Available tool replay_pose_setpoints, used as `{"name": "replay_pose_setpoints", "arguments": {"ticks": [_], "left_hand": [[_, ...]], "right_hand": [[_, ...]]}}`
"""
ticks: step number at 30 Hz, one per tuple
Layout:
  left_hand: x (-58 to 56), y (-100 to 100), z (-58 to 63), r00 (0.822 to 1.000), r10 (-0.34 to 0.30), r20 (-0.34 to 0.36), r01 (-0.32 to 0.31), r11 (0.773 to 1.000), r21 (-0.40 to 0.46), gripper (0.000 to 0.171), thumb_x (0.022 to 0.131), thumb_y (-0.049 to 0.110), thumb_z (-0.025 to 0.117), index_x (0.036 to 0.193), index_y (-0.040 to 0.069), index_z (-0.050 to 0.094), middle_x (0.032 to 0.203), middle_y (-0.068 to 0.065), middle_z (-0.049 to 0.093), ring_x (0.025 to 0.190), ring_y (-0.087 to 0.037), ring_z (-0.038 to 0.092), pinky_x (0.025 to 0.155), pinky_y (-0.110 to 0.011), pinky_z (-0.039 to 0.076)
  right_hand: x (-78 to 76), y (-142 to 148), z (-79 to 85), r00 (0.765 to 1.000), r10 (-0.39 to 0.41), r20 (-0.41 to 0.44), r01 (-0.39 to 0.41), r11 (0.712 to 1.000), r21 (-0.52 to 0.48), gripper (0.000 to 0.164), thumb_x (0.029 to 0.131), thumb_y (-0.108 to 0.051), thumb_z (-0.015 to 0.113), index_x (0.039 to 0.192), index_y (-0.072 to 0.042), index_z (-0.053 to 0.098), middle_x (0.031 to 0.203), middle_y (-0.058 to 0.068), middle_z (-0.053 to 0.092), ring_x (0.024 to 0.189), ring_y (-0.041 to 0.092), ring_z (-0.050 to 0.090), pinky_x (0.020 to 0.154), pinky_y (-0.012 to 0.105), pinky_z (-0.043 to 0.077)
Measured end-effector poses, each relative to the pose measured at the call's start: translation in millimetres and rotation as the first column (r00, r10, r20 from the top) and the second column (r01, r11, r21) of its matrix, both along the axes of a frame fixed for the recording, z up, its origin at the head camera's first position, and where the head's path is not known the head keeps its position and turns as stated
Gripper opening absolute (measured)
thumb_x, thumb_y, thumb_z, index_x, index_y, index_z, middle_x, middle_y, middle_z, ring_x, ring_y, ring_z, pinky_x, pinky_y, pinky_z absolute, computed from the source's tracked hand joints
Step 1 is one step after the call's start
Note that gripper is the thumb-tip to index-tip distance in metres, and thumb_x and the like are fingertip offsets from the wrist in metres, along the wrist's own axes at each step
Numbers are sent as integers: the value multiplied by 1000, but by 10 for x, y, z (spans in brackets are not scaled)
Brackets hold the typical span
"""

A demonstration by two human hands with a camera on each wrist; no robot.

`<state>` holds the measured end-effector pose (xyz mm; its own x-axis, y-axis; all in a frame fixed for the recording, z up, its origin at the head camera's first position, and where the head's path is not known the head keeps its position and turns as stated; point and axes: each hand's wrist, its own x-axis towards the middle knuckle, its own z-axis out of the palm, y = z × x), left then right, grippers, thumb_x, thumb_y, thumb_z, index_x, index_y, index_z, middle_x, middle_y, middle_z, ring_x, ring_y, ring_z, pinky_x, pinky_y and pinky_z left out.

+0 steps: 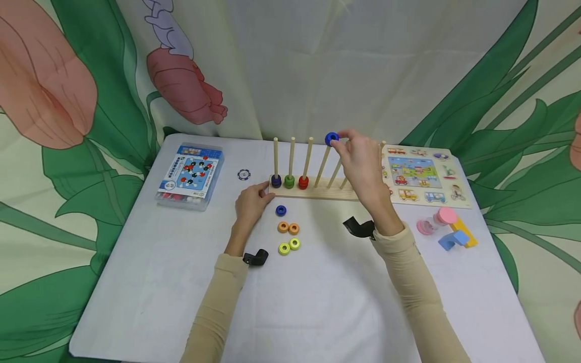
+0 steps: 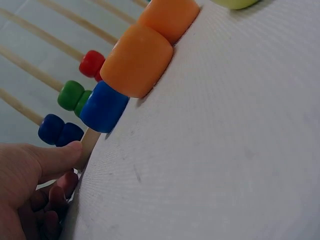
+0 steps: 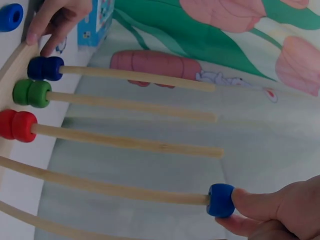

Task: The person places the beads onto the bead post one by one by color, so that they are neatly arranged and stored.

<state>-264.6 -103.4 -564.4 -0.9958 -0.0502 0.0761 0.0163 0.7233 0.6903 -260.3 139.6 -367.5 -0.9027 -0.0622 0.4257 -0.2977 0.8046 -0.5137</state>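
Note:
A wooden peg rack [image 1: 323, 193] with a row of upright pegs stands across the table. My left hand [image 1: 251, 203] grips the left end of its base, thumb in front and fingers behind in the left wrist view. My right hand [image 1: 364, 169] pinches a blue bead [image 3: 220, 200] between thumb and finger at the top of the fourth peg, the peg's tip meeting the bead's hole. Stacked low on the first three pegs are dark blue beads [image 3: 45, 68], green beads [image 3: 31, 93] and red beads [image 3: 20, 125], two on each.
In front of the rack lie one blue bead [image 1: 281, 210], two orange beads [image 1: 283, 227] and two yellow-green beads [image 1: 284, 248]. A boxed molecule set [image 1: 190, 174] and a round chip [image 1: 244, 174] are at left. A picture puzzle board [image 1: 422, 176], blue block [image 1: 454, 240] and pink-ended toy [image 1: 445, 216] are at right.

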Motion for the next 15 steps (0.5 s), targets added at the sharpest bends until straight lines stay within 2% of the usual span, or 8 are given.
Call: {"name": "replay_pose_setpoints", "arguments": {"ticks": [6,12,15], "left_hand": [[-14,25,14,1000,7,-10,-7,1000,-9,48,86,38,70,127,15,62,68,2,55,54,-15,46,50,-30,33],[4,21,23,1000,2,-3,-2,1000,3,48,86,37,70,128,14,62,68,1,55,54,-15,46,50,-30,34],[8,17,18,1000,3,-11,-3,1000,4,48,86,36,71,127,14,62,67,1,55,52,-15,46,49,-30,35]], "right_hand": [[-4,-2,-67,1000,-21,22,21,1000,7,33,95,-28,59,111,-1,67,51,4,45,40,19,39,39,31,27],[116,-20,-201,998,-23,-55,20,999,-41,27,92,-25,64,106,-3,70,46,2,38,37,17,30,38,31,24],[188,-55,-333,999,-1,-49,-1,998,-57,23,90,-22,67,102,-2,71,44,1,34,36,15,26,37,30,21]]}}
